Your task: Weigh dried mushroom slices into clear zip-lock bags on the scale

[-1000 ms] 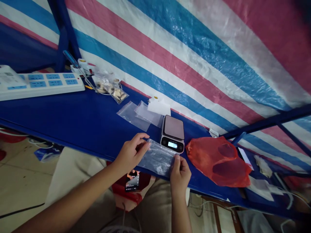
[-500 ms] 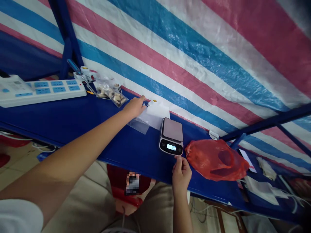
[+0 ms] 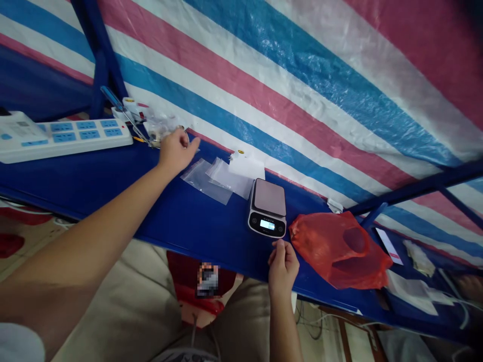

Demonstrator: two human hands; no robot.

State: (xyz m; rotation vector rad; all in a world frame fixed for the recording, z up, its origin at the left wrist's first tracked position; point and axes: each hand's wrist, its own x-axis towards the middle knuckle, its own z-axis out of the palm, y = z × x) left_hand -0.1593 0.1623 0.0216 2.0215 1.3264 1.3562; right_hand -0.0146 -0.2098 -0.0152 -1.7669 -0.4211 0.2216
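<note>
My left hand [image 3: 174, 150] reaches far left along the blue table [image 3: 113, 181], its fingers curled over a small clear bag of beige pieces [image 3: 160, 126] that it mostly hides. Just right of that hand lies a stack of flat empty clear bags [image 3: 211, 178]. My right hand [image 3: 283, 261] rests at the table's near edge, fingers curled together with nothing visible in them. It sits just in front of a small digital scale [image 3: 267, 208] with a lit display and a bare platform.
A red plastic bag [image 3: 339, 249] lies right of the scale. A white power strip [image 3: 64, 136] and a blue-handled screwdriver [image 3: 113, 100] sit at the far left. A striped tarp [image 3: 302, 75] backs the table. White papers and small bags [image 3: 411, 289] lie far right.
Both hands held a clear plastic bag in front of the scale. My left hand carried it to the stack of bags, then moved further left onto the bag of beige pieces. My right hand stayed.
</note>
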